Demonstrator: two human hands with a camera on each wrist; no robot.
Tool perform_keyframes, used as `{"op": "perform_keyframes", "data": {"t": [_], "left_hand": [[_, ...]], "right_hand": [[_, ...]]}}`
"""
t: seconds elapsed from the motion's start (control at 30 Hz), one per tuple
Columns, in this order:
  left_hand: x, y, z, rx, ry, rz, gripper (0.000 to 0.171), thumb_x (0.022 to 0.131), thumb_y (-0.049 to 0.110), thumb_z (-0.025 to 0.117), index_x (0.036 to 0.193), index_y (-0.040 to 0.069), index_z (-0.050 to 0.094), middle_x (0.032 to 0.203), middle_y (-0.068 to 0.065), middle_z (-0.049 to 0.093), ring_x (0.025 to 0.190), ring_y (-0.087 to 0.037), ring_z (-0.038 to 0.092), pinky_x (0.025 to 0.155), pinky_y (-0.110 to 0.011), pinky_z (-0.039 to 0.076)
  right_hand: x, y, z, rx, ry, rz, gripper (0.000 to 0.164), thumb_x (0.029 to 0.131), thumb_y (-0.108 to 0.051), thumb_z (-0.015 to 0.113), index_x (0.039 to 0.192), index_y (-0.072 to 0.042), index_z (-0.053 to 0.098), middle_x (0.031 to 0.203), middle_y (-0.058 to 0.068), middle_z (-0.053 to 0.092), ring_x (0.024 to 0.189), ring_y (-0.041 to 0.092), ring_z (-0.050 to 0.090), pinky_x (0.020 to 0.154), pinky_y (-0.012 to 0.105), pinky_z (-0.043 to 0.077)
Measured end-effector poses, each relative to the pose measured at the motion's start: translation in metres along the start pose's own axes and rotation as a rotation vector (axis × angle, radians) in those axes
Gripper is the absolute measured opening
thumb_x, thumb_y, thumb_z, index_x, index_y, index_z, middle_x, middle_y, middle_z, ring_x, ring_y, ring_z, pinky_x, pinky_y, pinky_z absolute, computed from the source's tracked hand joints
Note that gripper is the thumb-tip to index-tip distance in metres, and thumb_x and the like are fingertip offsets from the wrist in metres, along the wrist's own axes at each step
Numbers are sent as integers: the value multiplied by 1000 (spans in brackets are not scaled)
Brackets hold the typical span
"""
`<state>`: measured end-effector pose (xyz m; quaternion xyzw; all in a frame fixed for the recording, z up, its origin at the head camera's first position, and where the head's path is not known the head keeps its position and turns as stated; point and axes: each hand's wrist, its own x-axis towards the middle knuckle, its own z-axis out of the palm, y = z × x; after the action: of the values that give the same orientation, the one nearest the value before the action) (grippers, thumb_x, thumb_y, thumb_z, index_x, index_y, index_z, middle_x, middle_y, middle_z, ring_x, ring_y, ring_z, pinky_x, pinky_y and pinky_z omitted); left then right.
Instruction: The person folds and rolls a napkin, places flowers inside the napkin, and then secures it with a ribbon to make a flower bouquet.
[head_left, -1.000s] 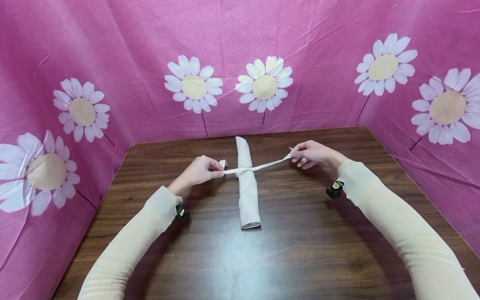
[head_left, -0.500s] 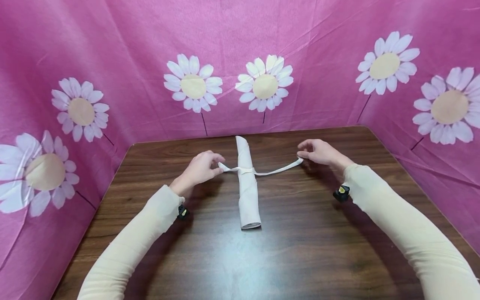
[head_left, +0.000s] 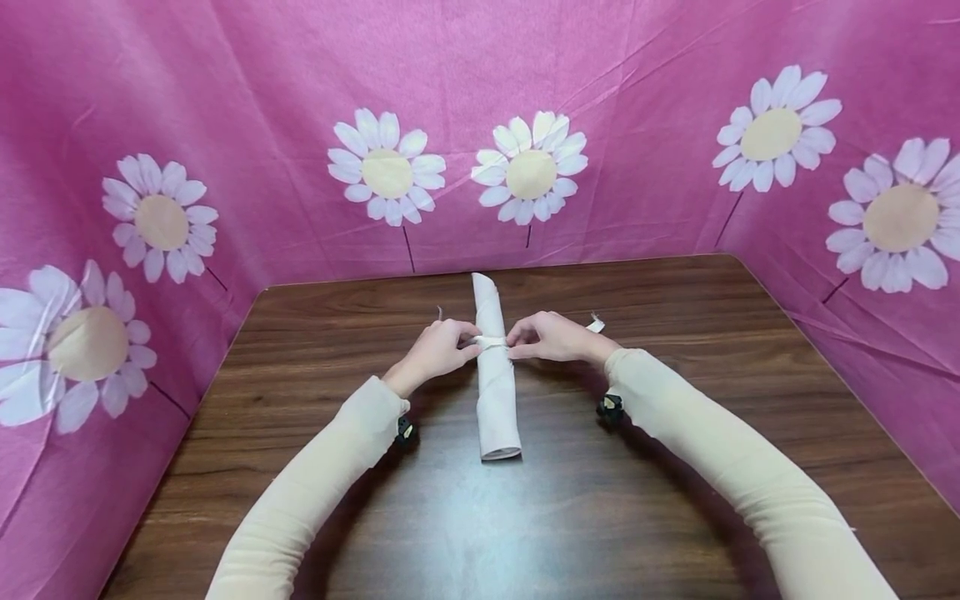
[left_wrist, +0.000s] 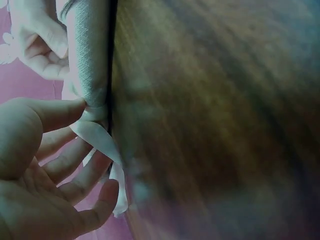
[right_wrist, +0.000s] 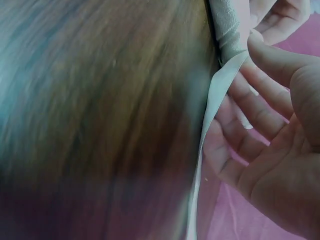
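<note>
A long roll of off-white cloth (head_left: 497, 408) lies lengthwise on the table, its hollow near end facing me. Around its middle runs a narrow pale ribbon (head_left: 492, 342), tied close against the cloth. On the left side of the roll my left hand (head_left: 437, 348) pinches the ribbon right beside it, thumb tip at the cloth. From the other side my right hand (head_left: 558, 337) pinches it likewise. The ribbon tail (left_wrist: 102, 140) hangs down past the left fingers in the left wrist view. In the right wrist view, the other tail (right_wrist: 214, 100) trails along the right fingers.
The brown wood-grain table (head_left: 360, 500) ends at a pink curtain (head_left: 450, 67) printed with large white daisies, which encloses the back and both sides. Small black wrist cameras (head_left: 610, 408) sit under both cream sleeves (head_left: 735, 442).
Both hands, earlier spread wide at the ribbon's ends, have come inward to the sides of the roll. The ends now stick out behind the hands. The roll has stayed in place.
</note>
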<state>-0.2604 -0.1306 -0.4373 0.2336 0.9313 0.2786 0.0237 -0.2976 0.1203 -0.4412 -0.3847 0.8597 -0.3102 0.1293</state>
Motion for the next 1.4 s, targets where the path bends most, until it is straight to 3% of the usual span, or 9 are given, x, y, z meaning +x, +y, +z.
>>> {"op": "perform_keyframes", "data": {"t": [0.17,0.33,0.43,0.7,0.87,1.1,1.23,1.4], "left_hand": [[0,-2,2,-52,14,45,25,97,15,70,118,2,74,105,-8,76,97,-19,71,88,-38,54],[-2,-6,5,-85,-5,50,26,97,13,70,120,1,73,106,-9,75,98,-19,70,89,-38,54],[-2,-7,8,-91,-4,45,24,96,12,70,118,1,72,102,-9,76,93,-19,70,87,-39,54],[-4,-7,13,-102,22,6,18,95,13,72,111,3,70,99,-7,75,95,-20,70,94,-42,49],[-8,-4,13,-116,32,-2,8,96,13,70,100,6,70,96,-5,75,91,-17,69,87,-38,52],[-5,-1,11,-143,12,46,13,100,20,66,100,7,69,94,-2,75,86,-12,67,80,-34,52],[-9,-4,7,-146,11,35,14,101,22,66,100,9,70,96,0,74,87,-11,65,82,-33,51],[-16,-6,4,-166,-4,39,14,102,21,65,100,9,71,96,-2,74,81,-11,60,78,-32,48]], "right_hand": [[5,4,5,77,13,52,17,91,-18,78,104,-8,74,84,-5,75,78,8,66,77,29,50],[3,3,12,213,-15,127,26,89,-19,80,108,-3,72,86,-1,74,77,10,64,71,26,49],[2,0,13,234,-21,165,30,87,-20,82,108,-2,71,85,1,73,75,10,63,68,25,49],[7,-4,16,6,6,165,15,89,-25,79,93,-10,75,76,-7,69,70,6,59,71,26,48],[6,-4,14,-9,15,135,12,94,-22,73,96,-11,78,76,-8,69,68,5,57,69,26,48],[-3,-5,6,-37,-14,53,10,96,-14,67,95,-9,76,81,-8,68,73,7,56,74,28,48],[-2,-6,4,41,-71,53,13,98,-13,61,95,-6,72,77,-5,63,68,7,54,67,24,46],[1,-7,5,241,-111,167,18,100,-12,54,98,-1,68,78,3,69,57,8,48,52,20,39]]}}
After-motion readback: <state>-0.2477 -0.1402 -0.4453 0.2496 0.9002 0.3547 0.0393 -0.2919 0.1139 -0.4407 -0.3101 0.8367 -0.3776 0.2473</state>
